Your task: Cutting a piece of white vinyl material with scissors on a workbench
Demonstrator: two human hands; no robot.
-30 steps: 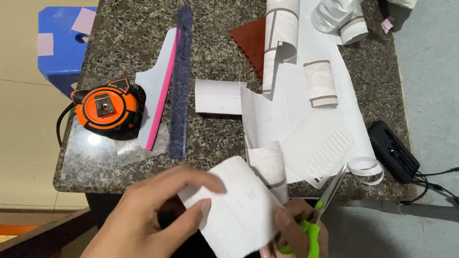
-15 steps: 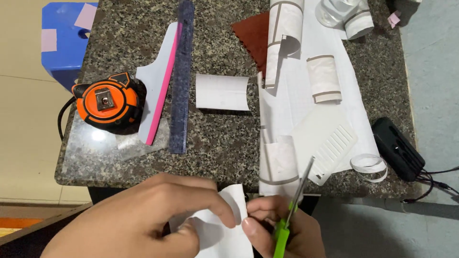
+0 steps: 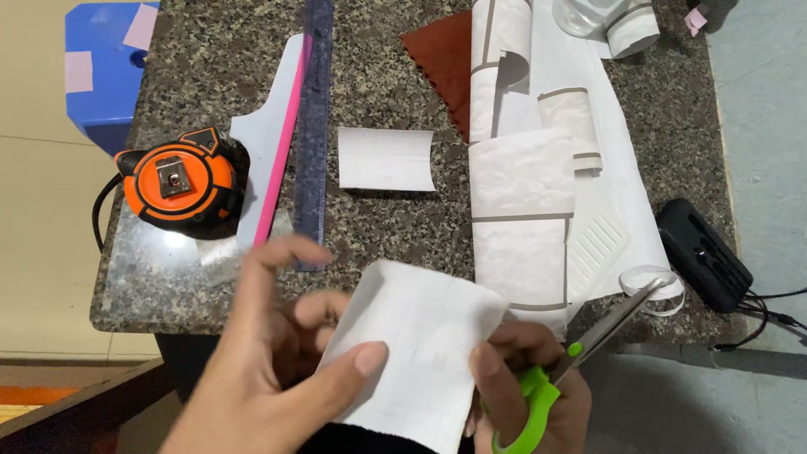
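Observation:
My left hand (image 3: 269, 370) holds a white rectangular paper piece (image 3: 416, 349) from the left, thumb on top near its lower middle. My right hand (image 3: 525, 387) pinches the same piece at its right edge with the thumb and also holds green-handled scissors (image 3: 580, 353), blades pointing up and to the right toward the white patterned sheet (image 3: 538, 210). Both hands hover just in front of the granite table's near edge (image 3: 151, 315).
On the table lie an orange tape measure (image 3: 176, 185), a grey ruler (image 3: 315, 126), a pink-edged white scraper (image 3: 273, 143), a small white cut sheet (image 3: 385, 158), a dark red cloth (image 3: 441, 59) and curled white rolls (image 3: 622, 25). A black adapter (image 3: 702, 252) sits at the right edge. A blue stool (image 3: 105, 59) stands at left.
The paper piece has been lifted and turned flat toward the camera. My left hand has opened out along its left side. The scissors have tilted further to the right.

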